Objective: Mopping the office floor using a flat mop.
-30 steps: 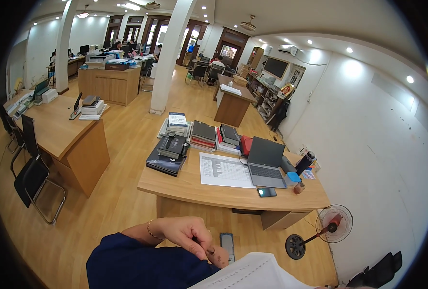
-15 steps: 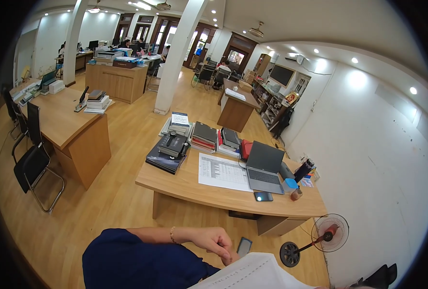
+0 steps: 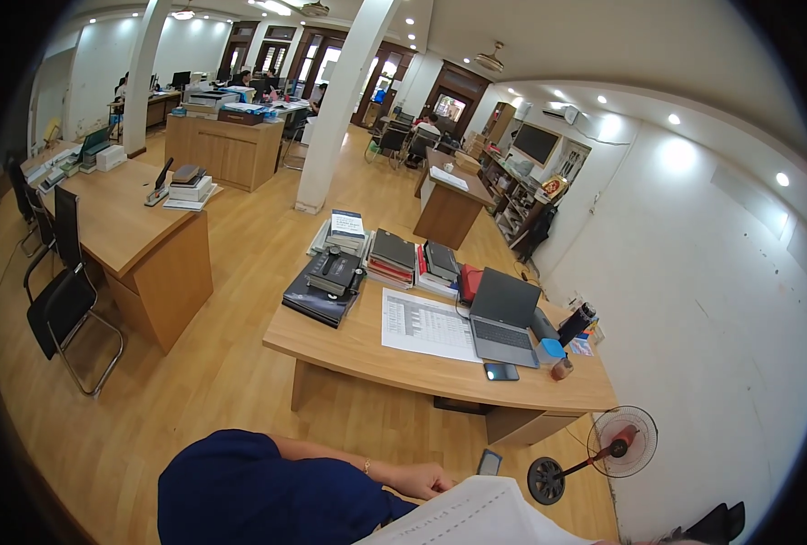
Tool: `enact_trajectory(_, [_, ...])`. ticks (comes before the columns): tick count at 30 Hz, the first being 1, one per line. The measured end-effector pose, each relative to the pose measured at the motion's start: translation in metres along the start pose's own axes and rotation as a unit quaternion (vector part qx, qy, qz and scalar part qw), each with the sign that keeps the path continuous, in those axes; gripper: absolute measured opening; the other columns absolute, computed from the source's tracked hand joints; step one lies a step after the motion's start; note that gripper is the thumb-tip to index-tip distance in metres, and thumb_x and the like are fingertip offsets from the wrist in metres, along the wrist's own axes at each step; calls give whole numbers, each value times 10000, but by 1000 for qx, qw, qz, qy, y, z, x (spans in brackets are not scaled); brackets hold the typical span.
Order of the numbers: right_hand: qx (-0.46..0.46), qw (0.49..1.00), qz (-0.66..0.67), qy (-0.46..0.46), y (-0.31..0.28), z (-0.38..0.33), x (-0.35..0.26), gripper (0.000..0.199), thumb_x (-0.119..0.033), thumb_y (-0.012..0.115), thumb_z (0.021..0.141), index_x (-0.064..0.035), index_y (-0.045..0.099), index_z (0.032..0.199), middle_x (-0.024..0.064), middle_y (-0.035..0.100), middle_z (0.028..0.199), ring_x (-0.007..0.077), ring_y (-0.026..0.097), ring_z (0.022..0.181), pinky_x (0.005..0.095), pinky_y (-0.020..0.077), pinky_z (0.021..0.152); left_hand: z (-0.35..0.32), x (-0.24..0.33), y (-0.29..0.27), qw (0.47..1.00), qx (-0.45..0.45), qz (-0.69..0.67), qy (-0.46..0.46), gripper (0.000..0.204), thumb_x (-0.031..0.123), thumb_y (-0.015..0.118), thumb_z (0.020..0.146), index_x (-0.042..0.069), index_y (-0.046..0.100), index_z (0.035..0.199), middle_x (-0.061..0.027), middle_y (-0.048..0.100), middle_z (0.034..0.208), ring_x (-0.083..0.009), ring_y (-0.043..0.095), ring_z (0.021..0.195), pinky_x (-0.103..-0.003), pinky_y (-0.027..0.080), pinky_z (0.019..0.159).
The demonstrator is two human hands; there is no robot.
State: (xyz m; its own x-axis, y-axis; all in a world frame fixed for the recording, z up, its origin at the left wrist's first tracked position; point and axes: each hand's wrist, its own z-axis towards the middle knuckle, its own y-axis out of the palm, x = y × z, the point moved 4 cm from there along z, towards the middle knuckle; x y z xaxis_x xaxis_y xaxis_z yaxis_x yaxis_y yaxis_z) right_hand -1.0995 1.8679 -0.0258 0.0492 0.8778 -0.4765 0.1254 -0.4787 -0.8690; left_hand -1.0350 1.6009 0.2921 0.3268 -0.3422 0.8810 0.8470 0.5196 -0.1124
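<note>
My left hand point(image 3: 424, 480) reaches in from the left at the bottom, a thin gold-coloured bracelet on its wrist and a dark blue sleeve point(image 3: 240, 490) on its arm. Its fingers are curled together, and their tips are partly hidden by a white sheet-like thing point(image 3: 476, 513) with faint print in the foreground. What they hold, if anything, does not show. Just beyond the fingers, a dark phone-like device point(image 3: 489, 462) sticks up behind the white edge; what supports it is hidden. My right hand cannot be seen.
Ahead stands a wooden desk point(image 3: 331, 351) with a laptop point(image 3: 503, 313), printed sheet point(image 3: 426, 324), phone point(image 3: 501, 371), stacked books point(image 3: 391, 257), a blue-lidded container point(image 3: 549, 351) and a dark bottle point(image 3: 578, 323). A floor fan point(image 3: 621, 441) is at right; a black chair point(image 3: 69, 304) at left.
My left hand has slid right and lower, more of it now behind the white thing. The phone-like device has shifted right. The wrist beneath my left hand has gone out of sight.
</note>
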Motion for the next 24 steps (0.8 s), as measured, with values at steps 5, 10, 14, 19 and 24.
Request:
enact_trajectory(5, [32,997,-73,5,-6,-1,-38,310,-410,691,737,-129,692,868,151,670,858,345,641,832,398,512,725,-5,15,-31,992,-26,2,-124,302,217,645,868,28,569,646,33,483,540,-30,416,477,-221,326,427])
enact_trajectory(10, [-9,993,-116,2,-55,-41,-186,369,-484,638,779,-124,697,834,160,656,780,339,645,771,419,503,656,-16,98,-78,985,6,-22,-169,354,261,646,875,47,546,612,23,486,527,-33,432,461,-215,318,407])
enact_trajectory(14, [-15,999,-6,-28,-71,-73,-253,391,-491,638,784,-103,686,801,154,642,715,330,637,687,398,483,588,-11,174,-106,990,-31,7,-139,250,189,644,877,14,614,700,11,516,552,-40,457,485,-210,329,435])
enact_trajectory(19, [-51,981,178,-52,-54,-93,-287,292,-369,649,802,-83,649,744,115,578,596,255,589,563,329,443,536,-12,210,-119,992,-82,-49,82,261,180,679,836,-35,625,699,-64,535,553,-160,490,467,-288,380,463])
enact_trajectory(24, [-75,973,201,-81,-72,-102,-271,192,-273,644,768,-87,633,721,107,562,590,239,589,560,331,445,538,-6,204,-99,964,-119,-129,199,298,195,717,797,-44,601,662,-117,553,569,-254,490,463,-364,374,471])
